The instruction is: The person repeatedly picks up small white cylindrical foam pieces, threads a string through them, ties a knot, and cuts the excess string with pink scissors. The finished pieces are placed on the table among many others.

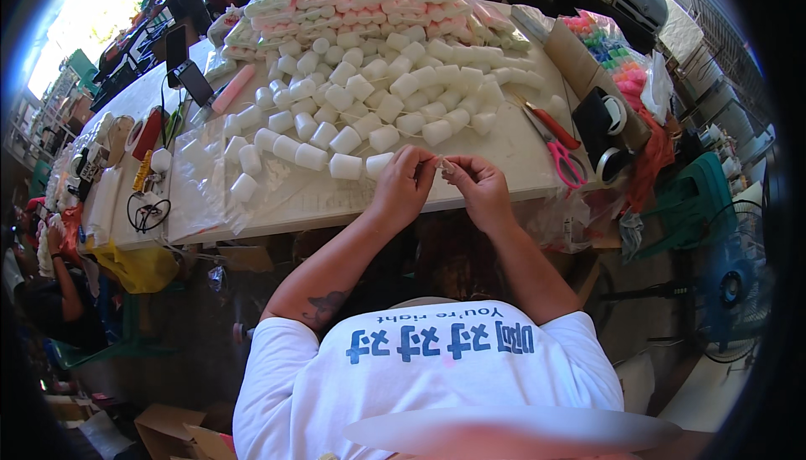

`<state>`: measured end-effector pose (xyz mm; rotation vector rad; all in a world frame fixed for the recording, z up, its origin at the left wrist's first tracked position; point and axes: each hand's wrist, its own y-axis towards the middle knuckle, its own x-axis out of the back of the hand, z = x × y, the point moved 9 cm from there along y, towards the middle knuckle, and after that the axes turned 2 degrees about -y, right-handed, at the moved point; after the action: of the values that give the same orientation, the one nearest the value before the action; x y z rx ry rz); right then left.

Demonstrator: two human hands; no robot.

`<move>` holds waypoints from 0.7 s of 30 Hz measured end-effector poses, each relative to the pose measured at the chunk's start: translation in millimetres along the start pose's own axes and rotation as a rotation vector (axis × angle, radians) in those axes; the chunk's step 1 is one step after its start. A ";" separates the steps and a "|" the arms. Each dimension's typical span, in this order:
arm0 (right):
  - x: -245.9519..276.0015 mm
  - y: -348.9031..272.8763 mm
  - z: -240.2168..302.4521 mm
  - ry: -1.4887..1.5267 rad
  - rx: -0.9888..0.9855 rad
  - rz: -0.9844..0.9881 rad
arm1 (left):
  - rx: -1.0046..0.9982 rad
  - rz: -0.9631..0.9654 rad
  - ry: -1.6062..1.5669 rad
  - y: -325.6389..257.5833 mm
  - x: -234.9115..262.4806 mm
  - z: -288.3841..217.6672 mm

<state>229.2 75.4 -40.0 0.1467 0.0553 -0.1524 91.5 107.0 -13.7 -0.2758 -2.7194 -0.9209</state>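
My left hand (406,185) and my right hand (482,190) meet at the table's near edge, fingertips pinched close together. Between them is a small pale thing (443,165), perhaps the end of a thin cord; it is too small to make out. Just beyond my left fingers lies a white cylinder (379,164), nearly touching that hand. It is at the end of a row of similar soft-looking white cylinders (345,166). A large heap of such cylinders (359,86) spreads over the white table (311,206), with thin pale cord showing between some of them.
Pink-handled scissors (567,166) and an orange-handled tool (552,128) lie to the right. Bagged pink and white packs (353,7) are stacked at the back. A clear plastic bag (200,176) and a dark cable (149,212) lie left. A fan (732,285) stands at right.
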 end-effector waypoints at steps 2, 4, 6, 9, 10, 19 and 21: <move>1.1 -0.5 -1.3 -0.074 0.020 -0.064 | -0.031 -0.040 0.015 -1.3 2.2 -3.1; 0.8 -0.5 -0.4 -0.136 0.054 -0.095 | 0.003 -0.026 0.023 -1.8 0.2 -0.1; -0.6 -0.4 2.5 -0.157 0.104 -0.106 | 0.029 -0.024 0.007 -1.9 -0.3 2.3; -2.1 -0.2 3.7 -0.139 0.116 -0.093 | 0.048 -0.029 -0.020 -1.7 1.0 3.2; -1.1 -1.5 12.6 -0.283 0.197 -0.114 | 0.051 -0.025 -0.016 -1.8 1.5 2.7; 6.9 -1.9 29.8 -0.637 0.260 -0.019 | -0.029 0.123 0.068 3.3 8.3 -4.7; 0.9 1.6 5.4 -0.424 0.008 0.126 | -0.038 0.141 0.017 6.1 8.7 -1.0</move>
<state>230.6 76.0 -34.5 0.1227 -0.3764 -0.0556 85.0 112.0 -6.9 -0.4585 -2.6298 -0.9313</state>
